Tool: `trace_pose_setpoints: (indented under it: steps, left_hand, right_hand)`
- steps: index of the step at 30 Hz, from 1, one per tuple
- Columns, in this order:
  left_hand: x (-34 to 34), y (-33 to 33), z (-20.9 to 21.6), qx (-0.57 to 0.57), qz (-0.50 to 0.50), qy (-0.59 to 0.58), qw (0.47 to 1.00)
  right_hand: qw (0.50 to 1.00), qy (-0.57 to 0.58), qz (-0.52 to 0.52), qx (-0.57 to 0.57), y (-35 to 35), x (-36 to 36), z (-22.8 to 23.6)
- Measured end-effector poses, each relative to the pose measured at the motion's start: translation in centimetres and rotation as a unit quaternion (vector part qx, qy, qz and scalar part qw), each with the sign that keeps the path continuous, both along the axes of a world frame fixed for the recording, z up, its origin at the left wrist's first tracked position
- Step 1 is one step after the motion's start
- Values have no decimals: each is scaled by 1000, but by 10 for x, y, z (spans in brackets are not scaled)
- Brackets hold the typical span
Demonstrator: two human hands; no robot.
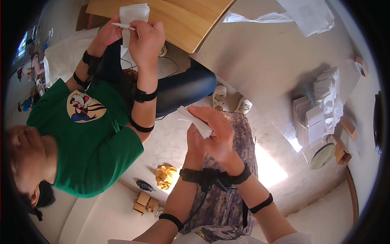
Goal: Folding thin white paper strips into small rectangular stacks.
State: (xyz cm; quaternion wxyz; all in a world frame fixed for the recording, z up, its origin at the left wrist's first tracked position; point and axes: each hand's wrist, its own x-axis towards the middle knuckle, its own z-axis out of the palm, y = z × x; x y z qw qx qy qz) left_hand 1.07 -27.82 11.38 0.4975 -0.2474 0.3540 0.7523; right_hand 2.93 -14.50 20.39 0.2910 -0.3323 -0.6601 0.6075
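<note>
A fanned stack of thin white paper pieces (194, 120) sits between my two hands, above my lap. My right hand (220, 132) wraps over it from the right, fingers bent along its upper side. From below, my left hand (196, 143) supports the lower end of the stack, its fingers partly hidden behind the paper and my right hand. One end of the pieces spreads apart toward the upper left, while the other is pressed together. Black straps (191, 175) circle both my wrists and forearms.
At my left, a co-worker in a green T-shirt (93, 158) holds white paper near a wooden table (178, 20). Stacked white paper bundles (304, 118) stand on the grey surface at right, beside a round disc (323, 156). Small cardboard boxes (142, 201) and a yellow-brown bag (165, 177) lie lower left.
</note>
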Motion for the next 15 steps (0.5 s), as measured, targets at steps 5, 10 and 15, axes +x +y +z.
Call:
trace_pose_setpoints:
  steps: [5,10,15]
  left_hand:
    - [-21,13,36,164,30,-55,985]
    - [-28,5,37,207,2,-77,975]
    - [-33,-5,31,227,-38,-124,965]
  right_hand:
    - [999,4,18,41,-10,-5,-2]
    - [999,-5,6,50,-19,-7,0]
    - [996,-38,-31,-75,-29,-1,1]
